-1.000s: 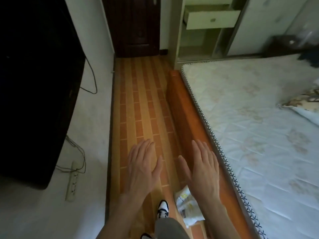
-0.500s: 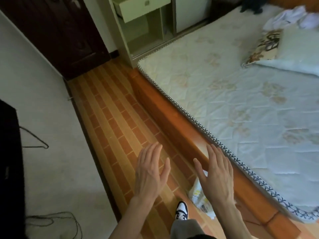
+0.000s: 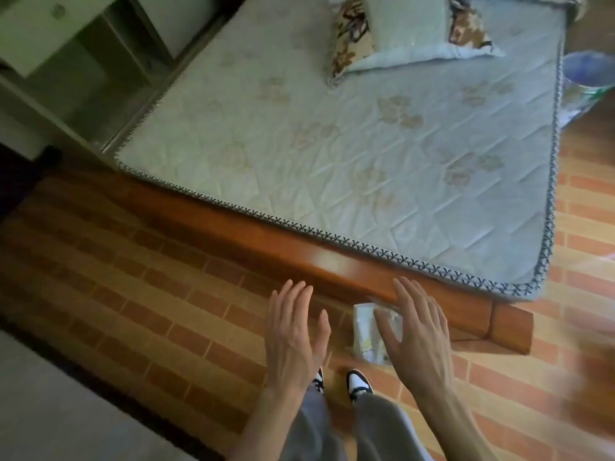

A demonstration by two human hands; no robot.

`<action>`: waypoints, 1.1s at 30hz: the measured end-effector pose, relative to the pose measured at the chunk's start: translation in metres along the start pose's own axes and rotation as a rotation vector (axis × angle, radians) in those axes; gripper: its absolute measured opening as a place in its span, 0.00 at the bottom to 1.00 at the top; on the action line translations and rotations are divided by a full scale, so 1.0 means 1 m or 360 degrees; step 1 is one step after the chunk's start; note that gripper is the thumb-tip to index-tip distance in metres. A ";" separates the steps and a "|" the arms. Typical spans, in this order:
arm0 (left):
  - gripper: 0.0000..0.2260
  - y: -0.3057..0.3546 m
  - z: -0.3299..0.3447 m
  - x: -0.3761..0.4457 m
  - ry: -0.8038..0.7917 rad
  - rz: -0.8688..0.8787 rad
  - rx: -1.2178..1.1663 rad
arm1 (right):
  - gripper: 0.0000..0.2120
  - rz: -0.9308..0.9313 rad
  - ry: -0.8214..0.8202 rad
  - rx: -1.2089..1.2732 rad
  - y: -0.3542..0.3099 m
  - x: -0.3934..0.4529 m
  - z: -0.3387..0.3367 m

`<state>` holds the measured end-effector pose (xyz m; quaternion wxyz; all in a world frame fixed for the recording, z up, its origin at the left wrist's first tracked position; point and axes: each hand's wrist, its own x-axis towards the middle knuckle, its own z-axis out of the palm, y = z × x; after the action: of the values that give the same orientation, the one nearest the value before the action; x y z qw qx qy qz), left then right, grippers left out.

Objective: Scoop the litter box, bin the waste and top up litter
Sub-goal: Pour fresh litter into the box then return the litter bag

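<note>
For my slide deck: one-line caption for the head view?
Both hands, left and right, open above brick-pattern floor beside the bed frame.

Grey trousers (image 3: 382,430), blk/wht sneakers (image 3: 358,384), bare forearms.

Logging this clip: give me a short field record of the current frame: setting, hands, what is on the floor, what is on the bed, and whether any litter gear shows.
setting: bedroom, brick-pattern floor beside a bed frame
left hand: open, fingers straight, holds nothing
right hand: open, spread above a white packet
floor items: the white packet by the bed frame
bed: bare mattress, pillow
litter gear: no box, scoop or bin visible
</note>
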<state>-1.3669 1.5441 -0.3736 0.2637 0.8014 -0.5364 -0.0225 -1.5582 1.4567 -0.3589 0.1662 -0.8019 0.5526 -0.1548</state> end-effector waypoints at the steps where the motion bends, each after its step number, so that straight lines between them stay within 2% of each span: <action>1: 0.21 -0.005 0.010 0.005 -0.0067 0.0043 -0.0043 | 0.31 0.0072 0.0028 0.0003 0.001 -0.001 0.006; 9: 0.19 -0.039 0.090 0.017 -0.0382 0.0350 -0.0250 | 0.27 0.0404 0.0166 0.0049 0.014 -0.023 0.079; 19: 0.19 -0.087 0.233 -0.008 -0.0620 0.0422 -0.0287 | 0.27 0.0648 0.0100 -0.0065 0.100 -0.051 0.191; 33: 0.21 -0.133 0.409 -0.055 -0.0842 0.0566 -0.0186 | 0.30 0.0574 -0.0112 -0.0279 0.228 -0.044 0.339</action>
<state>-1.4076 1.4670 -0.7979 0.1606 0.6450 -0.7157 -0.2143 -1.6175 1.4546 -0.7651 0.1400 -0.7062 0.6925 -0.0459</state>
